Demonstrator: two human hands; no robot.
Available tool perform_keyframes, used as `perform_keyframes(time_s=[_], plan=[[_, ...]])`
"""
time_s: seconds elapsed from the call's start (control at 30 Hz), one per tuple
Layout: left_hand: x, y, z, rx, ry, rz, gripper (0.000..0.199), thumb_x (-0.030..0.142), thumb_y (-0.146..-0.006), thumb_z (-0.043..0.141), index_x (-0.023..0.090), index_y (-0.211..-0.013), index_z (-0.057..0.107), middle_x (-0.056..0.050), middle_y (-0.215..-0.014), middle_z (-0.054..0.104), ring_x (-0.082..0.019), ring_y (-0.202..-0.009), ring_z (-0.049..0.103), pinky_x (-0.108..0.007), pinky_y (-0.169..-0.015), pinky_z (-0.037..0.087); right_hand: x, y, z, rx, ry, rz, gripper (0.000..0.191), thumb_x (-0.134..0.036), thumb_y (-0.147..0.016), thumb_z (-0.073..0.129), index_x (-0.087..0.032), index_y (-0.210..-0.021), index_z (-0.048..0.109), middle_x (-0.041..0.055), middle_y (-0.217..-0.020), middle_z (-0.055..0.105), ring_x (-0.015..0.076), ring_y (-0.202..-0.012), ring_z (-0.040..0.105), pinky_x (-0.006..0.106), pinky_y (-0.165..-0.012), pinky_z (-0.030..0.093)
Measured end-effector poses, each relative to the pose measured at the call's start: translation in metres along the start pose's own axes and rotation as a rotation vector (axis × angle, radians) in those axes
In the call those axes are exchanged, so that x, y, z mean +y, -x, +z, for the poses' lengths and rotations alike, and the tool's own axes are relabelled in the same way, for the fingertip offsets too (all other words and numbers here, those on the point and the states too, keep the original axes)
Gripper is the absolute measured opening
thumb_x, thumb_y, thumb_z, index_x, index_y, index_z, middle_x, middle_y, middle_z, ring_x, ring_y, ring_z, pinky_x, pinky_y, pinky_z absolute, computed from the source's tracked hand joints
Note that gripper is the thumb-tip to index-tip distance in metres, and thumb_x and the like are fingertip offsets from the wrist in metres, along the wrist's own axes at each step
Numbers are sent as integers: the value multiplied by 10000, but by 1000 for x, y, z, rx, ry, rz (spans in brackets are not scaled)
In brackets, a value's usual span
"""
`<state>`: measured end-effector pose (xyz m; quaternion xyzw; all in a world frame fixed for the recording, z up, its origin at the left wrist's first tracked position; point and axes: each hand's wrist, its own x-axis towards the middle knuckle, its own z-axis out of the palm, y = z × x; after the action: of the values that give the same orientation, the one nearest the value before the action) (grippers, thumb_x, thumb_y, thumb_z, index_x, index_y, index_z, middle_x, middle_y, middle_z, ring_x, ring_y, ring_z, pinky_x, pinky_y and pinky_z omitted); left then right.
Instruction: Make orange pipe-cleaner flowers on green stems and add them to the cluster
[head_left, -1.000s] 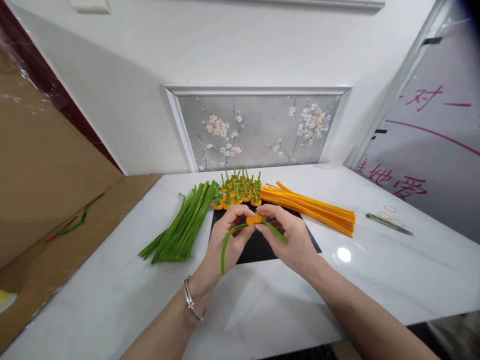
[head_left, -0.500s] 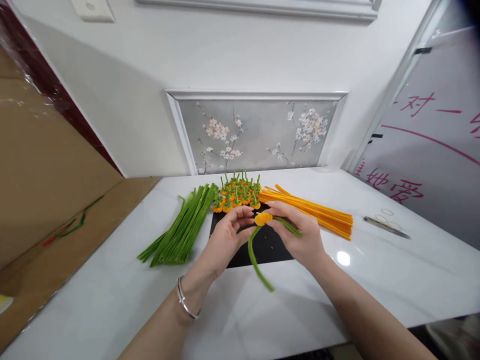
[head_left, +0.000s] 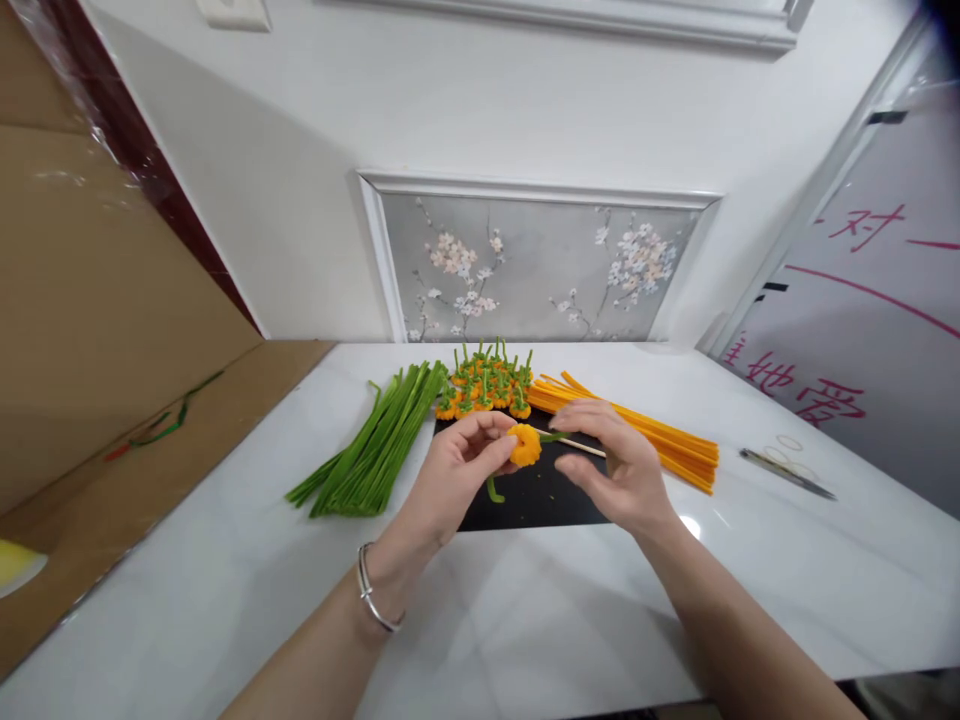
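Observation:
Between thumb and fingers, my left hand (head_left: 457,470) pinches a small orange fuzzy piece (head_left: 525,445), with green stem bits showing beside and below it. My right hand (head_left: 619,465) is just right of it, thumb and fingers apart, holding nothing. A thin pale stick (head_left: 583,446) lies on the black mat (head_left: 525,503) behind my hands. Beyond it stand several orange pieces with green stems (head_left: 487,380). Green fuzzy strips (head_left: 375,445) lie in a bundle to the left, and orange strips (head_left: 645,435) to the right.
Tweezers (head_left: 787,473) and thin loops (head_left: 790,442) lie at the right of the white table (head_left: 465,620). Cardboard (head_left: 112,300) borders the left side. A framed floral panel (head_left: 536,270) is on the wall behind. A whiteboard with red writing (head_left: 862,320) stands at the right.
My right hand has let go and opened, moving slightly right. The orange piece has turned in my left hand, and its long green strip no longer hangs toward the front. The view has shifted slightly.

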<state>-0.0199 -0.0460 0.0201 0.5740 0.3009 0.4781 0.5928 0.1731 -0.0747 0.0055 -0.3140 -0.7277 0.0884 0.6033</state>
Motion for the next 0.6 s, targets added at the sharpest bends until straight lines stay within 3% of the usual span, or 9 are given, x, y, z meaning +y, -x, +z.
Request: perform_keyframes(time_s=[0.1, 0.23, 0.43, 0.6], plan=[[-3, 0, 3, 61, -170, 169, 159, 262, -815, 680, 185, -954, 668, -16, -841, 662, -119, -759, 623, -237, -735, 541, -1, 2, 5, 80, -59, 233, 84, -284, -854, 636, -213, -894, 620, 17, -775, 620, 159, -687, 598, 322, -667, 519], [-5, 1, 7, 88, -339, 321, 152, 220, -839, 624, 203, -983, 671, -47, -967, 682, -160, -860, 638, -297, -807, 537, -6, 4, 19, -29, -179, 439, 198, -344, -814, 675, -197, -915, 590, 4, -747, 602, 139, -645, 574, 263, -585, 481], [-10, 1, 8, 41, -524, 435, 135, 218, -880, 566, 210, -966, 670, -57, -974, 663, -169, -887, 619, -299, -792, 524, -8, 4, 31, -13, -119, 503, 119, -281, -818, 632, -191, -878, 582, -3, -755, 592, 123, -647, 549, 242, -604, 470], [-11, 1, 5, 59, -545, 395, 175, 255, -839, 635, 219, -1008, 667, -52, -985, 668, -171, -849, 635, -282, -750, 533, -8, 5, 30, 4, -77, 492, 136, -245, -787, 639, -189, -902, 592, 14, -787, 634, 141, -671, 597, 266, -647, 511]])
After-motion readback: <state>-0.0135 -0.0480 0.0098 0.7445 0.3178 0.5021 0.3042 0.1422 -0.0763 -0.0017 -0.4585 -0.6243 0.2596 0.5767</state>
